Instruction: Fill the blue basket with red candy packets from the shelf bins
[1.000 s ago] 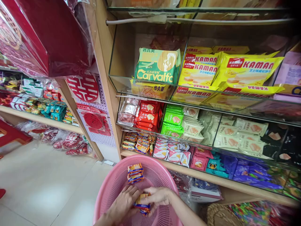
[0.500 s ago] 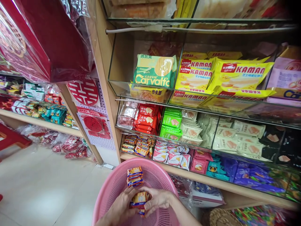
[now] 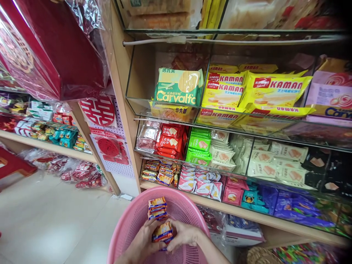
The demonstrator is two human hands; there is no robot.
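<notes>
Both of my hands are inside a pink plastic basket [image 3: 125,220] with perforated walls. Between them is a small stack of orange and blue wrapped biscuit packets [image 3: 162,233]. My left hand [image 3: 144,236] presses the stack from the left, fingers bent around its far side. From the right, my right hand [image 3: 183,234] grips the same stack with thumb and fingers. A second pile of matching biscuit packets [image 3: 157,208] lies in the basket just beyond my hands, apart from the held stack. The undersides of the held packets are partly hidden by my fingers.
A shelf unit ahead carries yellow wafer packs [image 3: 277,90], a green wafer pack [image 3: 177,86], red packets [image 3: 170,141] and orange packets [image 3: 165,176] behind glass edges. A wooden ledge [image 3: 242,212] runs close behind the basket. A large red bag [image 3: 79,55] hangs at upper left.
The held stack has tilted and shifted slightly between my hands, which stay around it. The view has moved a little, so the shelves appear slightly lower.
</notes>
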